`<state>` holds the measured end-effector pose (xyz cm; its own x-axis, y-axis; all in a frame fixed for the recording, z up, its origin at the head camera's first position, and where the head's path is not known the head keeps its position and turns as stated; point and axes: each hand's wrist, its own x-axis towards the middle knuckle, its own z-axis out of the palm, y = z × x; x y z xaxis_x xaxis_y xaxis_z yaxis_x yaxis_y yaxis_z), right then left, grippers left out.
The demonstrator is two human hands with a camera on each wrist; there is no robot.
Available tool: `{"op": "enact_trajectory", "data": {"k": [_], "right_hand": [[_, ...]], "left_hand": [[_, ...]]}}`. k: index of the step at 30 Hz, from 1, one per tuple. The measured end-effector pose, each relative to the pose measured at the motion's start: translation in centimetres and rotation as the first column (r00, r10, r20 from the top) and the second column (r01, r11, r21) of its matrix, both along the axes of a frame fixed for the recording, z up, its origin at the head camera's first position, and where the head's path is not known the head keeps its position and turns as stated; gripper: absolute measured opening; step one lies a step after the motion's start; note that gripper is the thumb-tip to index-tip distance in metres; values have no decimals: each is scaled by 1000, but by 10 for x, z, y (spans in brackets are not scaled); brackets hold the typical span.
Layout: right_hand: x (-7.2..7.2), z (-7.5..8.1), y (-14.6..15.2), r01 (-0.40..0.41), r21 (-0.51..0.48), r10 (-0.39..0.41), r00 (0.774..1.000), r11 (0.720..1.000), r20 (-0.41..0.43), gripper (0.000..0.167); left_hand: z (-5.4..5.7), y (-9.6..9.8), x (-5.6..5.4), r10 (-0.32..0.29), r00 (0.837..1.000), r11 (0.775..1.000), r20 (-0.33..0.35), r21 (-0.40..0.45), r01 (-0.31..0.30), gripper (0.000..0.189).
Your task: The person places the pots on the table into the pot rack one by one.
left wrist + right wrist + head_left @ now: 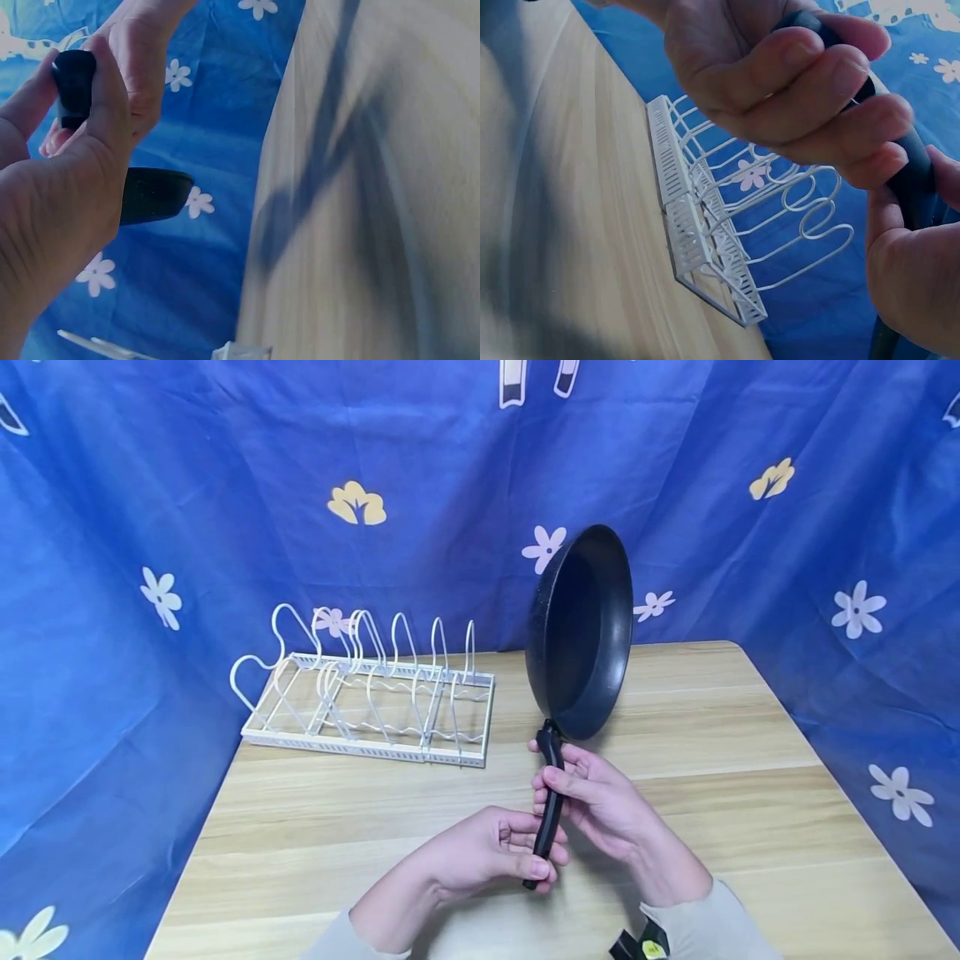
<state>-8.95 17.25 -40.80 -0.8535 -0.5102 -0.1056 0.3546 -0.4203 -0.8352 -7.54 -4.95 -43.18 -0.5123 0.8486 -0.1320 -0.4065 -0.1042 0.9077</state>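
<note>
Note frying pan (pixel 588 635) upright above counter (pixel 712 760), right of rack (pixel 337 747), gripped by handle (pixel 551 810): lower end in left hand (pixel 487 853), upper part in right hand (pixel 603 802). Guard against twisting from loosened grip.

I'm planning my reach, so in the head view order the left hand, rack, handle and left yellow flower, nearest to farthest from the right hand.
From the right hand:
1. Handle: in its grip.
2. Left hand: just left, gripping the handle's free end.
3. Rack: on the table, farther left.
4. Left yellow flower: on the curtain, beyond the rack.
</note>
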Motion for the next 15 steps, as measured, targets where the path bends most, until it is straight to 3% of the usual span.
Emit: {"op": "enact_trajectory", "data": {"k": [9, 15], "right_hand": [[-4, 13, -19, -17, 116, 22, 999, 993, -42, 48], [-5, 27, -39, -68, 98, 78, 992, 993, -97, 49]], "left_hand": [[10, -16, 11, 113, 984, 985, -137, -113, -128, 43], [22, -33, 19, 147, 953, 966, -264, -169, -195, 39]]}}
